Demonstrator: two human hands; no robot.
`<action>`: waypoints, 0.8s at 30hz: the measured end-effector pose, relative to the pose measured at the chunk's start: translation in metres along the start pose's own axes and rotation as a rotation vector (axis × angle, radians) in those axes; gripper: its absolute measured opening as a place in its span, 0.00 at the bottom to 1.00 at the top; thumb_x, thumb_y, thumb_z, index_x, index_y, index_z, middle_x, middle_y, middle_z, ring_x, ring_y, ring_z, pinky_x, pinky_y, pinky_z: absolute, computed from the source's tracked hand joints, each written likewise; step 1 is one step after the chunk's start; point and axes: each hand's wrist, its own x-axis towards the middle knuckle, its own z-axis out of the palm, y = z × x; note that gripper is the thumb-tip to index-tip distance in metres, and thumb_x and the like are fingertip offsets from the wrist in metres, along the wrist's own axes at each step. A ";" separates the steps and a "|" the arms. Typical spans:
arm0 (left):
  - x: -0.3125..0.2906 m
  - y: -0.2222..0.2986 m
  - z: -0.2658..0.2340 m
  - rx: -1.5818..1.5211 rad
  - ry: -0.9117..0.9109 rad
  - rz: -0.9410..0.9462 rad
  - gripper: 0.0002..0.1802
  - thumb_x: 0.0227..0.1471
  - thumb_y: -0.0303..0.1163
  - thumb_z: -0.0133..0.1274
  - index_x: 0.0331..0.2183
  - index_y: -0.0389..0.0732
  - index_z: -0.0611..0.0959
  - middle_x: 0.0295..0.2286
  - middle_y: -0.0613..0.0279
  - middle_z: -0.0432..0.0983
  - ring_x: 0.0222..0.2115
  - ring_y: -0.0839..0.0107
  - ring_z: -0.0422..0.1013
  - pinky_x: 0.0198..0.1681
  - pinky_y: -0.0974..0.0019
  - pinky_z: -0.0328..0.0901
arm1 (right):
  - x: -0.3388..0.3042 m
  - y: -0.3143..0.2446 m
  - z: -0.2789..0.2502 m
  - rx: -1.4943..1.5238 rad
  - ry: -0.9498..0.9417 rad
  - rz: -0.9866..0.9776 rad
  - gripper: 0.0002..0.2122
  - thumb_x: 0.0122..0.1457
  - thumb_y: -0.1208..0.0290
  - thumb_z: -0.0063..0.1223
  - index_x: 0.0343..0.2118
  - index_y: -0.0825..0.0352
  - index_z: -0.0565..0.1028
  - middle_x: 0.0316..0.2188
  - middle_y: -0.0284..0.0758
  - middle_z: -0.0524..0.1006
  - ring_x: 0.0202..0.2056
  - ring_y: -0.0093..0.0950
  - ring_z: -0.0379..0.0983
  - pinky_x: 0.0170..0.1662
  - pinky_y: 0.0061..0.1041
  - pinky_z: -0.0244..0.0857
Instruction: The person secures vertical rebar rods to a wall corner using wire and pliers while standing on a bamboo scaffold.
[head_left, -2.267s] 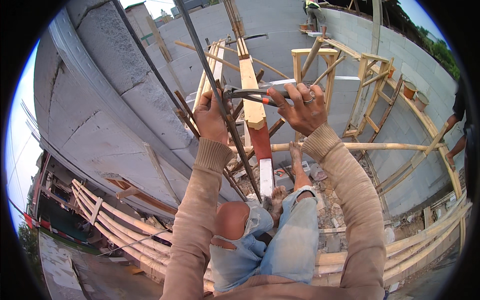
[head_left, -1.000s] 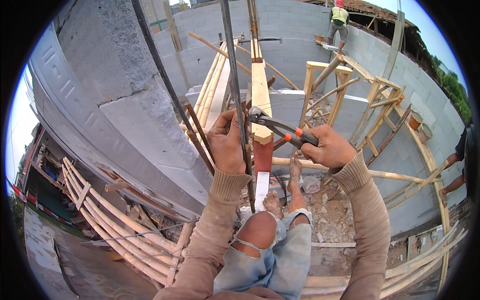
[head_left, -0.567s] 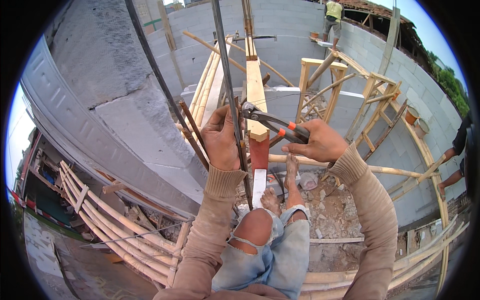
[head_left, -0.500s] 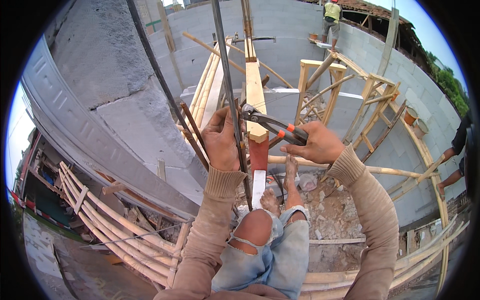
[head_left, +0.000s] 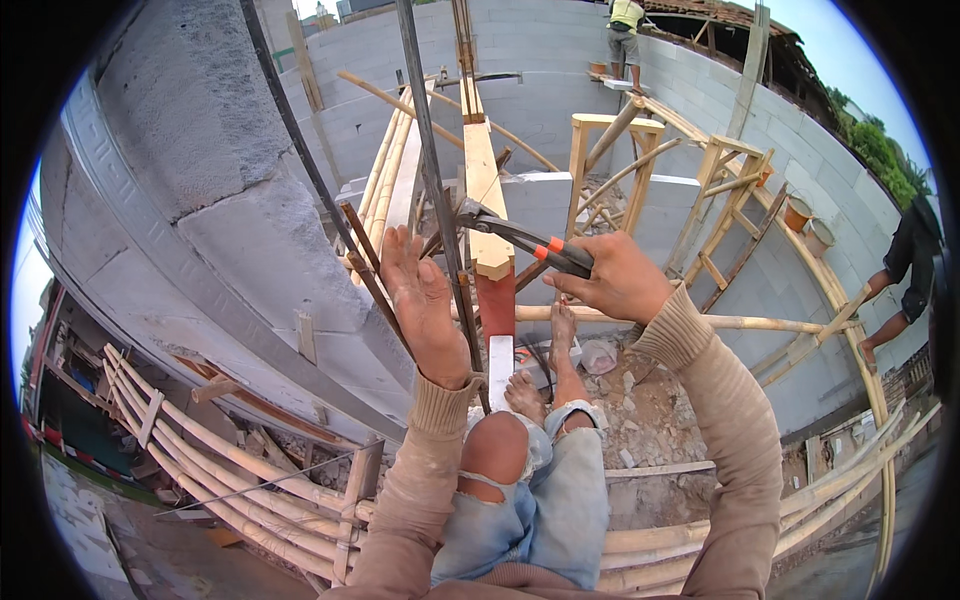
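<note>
Our left hand: spread nearly flat, empty, beside the upright rebar; our right hand: curled round orange-banded end-cutting pincers; their head: near that rebar

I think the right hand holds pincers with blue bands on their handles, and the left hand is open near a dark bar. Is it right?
Not quite: the head view shows orange bands, not blue. The right hand holds the pincers; the left hand is open near a dark bar.
</note>
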 end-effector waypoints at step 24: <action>-0.238 -0.083 -0.215 0.379 -0.210 -1.037 0.24 0.57 0.33 0.54 0.52 0.33 0.69 0.49 0.52 0.69 0.45 0.67 0.71 0.49 0.67 0.64 | -0.187 0.083 0.082 0.359 0.260 0.534 0.11 0.55 0.66 0.63 0.33 0.70 0.79 0.13 0.28 0.69 0.17 0.15 0.62 0.21 0.23 0.57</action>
